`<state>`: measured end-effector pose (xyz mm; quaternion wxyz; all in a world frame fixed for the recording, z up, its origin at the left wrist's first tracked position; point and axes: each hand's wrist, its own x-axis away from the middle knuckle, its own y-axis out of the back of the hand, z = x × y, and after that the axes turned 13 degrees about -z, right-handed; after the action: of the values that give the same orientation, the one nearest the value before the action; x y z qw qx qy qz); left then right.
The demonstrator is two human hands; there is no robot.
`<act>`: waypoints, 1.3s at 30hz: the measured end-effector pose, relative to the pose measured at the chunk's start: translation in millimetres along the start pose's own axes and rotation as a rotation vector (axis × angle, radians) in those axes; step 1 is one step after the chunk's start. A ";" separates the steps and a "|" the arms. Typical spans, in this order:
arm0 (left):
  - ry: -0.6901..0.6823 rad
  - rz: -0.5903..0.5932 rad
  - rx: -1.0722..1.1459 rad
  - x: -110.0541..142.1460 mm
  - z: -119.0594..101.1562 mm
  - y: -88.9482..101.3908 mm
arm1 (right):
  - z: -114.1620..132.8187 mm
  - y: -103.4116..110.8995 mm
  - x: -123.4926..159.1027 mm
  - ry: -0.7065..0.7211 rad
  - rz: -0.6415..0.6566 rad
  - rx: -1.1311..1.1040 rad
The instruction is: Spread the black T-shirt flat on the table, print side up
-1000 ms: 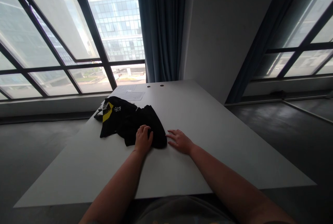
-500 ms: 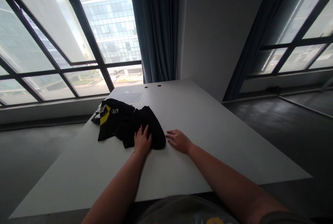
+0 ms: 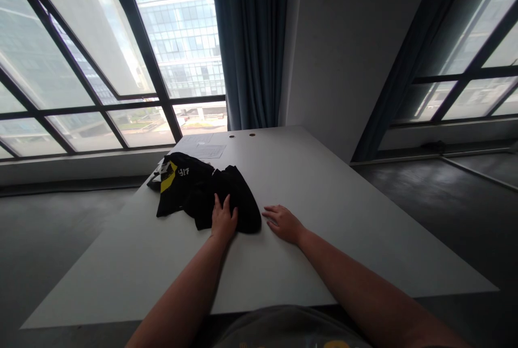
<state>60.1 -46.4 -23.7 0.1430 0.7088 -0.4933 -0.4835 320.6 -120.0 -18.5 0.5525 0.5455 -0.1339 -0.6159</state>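
A crumpled black garment (image 3: pixel 245 197), with white lettering and a yellow patch towards its left end, lies on the white table (image 3: pixel 315 175). Whether it is one piece or several I cannot tell. Resting on its near right part is my left hand (image 3: pixel 224 219), fingers spread over the cloth and not closed round it. My right hand (image 3: pixel 283 224) lies on the tabletop just right of the cloth's rounded edge, apart from it, with fingers stretched out and nothing held.
Sheets of paper (image 3: pixel 206 151) lie on the table behind the garment. Two round holes are set near the far edge. A blue curtain (image 3: pixel 253 46) hangs between large windows and a grey pillar (image 3: pixel 343 40) beyond the table.
The whole view has shifted slightly, so the scene sits a little further right. Both hands and the garment keep nearly the same places on the table.
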 end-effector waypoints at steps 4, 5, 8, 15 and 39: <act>0.018 -0.091 -0.030 -11.0 5.3 -6.8 | 0.9 0.7 -0.2 0.000 0.002 0.009; 0.021 -0.102 -0.043 -14.6 5.7 -8.2 | 1.2 1.0 -0.1 0.002 0.001 0.008; 0.023 -0.074 -0.100 -24.9 3.1 -11.6 | 1.4 1.5 0.0 0.009 -0.009 0.005; -0.058 0.001 -0.195 -31.7 -17.2 -12.9 | -2.5 -0.6 1.1 0.016 -0.047 -0.019; -0.799 0.200 0.336 39.4 -88.1 18.1 | -0.6 19.4 3.2 -0.026 -0.229 -0.270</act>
<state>124.6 -112.1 10.5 -0.1302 0.4284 -0.6477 -0.6164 332.1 -129.3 -5.5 0.5450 0.4702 0.0061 -0.6942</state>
